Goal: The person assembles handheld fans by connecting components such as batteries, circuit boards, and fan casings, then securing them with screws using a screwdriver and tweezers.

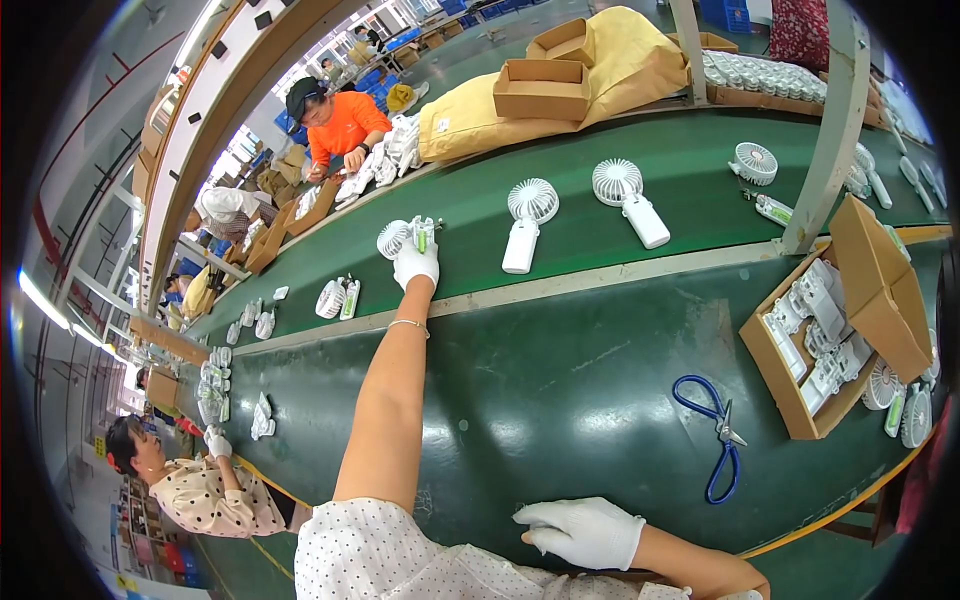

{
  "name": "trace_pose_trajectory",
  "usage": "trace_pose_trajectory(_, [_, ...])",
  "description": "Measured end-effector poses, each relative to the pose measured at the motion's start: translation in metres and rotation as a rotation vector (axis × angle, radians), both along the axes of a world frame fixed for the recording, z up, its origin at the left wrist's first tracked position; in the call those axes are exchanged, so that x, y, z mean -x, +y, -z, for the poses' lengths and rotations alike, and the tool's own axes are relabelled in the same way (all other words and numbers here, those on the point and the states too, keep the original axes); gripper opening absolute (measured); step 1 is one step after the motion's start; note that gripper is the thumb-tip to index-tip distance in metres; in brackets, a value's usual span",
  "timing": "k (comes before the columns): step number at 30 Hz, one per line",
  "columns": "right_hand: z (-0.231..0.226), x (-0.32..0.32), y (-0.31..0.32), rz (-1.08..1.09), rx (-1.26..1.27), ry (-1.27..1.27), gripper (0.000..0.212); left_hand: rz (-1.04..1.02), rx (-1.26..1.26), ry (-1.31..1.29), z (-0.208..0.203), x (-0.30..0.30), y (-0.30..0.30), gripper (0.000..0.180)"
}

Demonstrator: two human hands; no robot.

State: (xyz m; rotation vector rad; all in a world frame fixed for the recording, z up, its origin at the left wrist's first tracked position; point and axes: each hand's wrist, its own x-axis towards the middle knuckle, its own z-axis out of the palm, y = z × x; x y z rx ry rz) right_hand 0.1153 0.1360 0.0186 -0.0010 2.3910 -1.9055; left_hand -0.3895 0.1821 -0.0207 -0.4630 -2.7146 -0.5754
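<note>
Left hand (416, 265) has fingers clamped on a handheld fan (392, 240) (probably light, brittle plastic, grab its handle (424, 238)); can't tell with right hand (588, 533).

The wide fisheye view looks down and forward from the person's head, with the table (560, 400) near below, the belt (590, 240) beyond it, and edges curving toward the rim.

One held fan (394, 240), two closed-handled fans (521, 246) straight ahead, one pair of scissors (723, 430), two cartons (541, 92) on yellow cloth (642, 55)
</note>
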Motion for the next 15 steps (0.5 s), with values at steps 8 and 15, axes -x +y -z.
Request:
trace_pose_trajectory(8, [-0.013,0.001,0.002,-0.048,0.000,-0.162,0.045,0.445,-1.264,-0.899,-0.014,-0.044,-0.080,0.024])
trace_pose_trajectory(15, [0.004,0.003,-0.002,0.263,0.472,-0.190,0.034,0.684,-1.212,-1.499,-0.040,-0.216,-0.160,0.030])
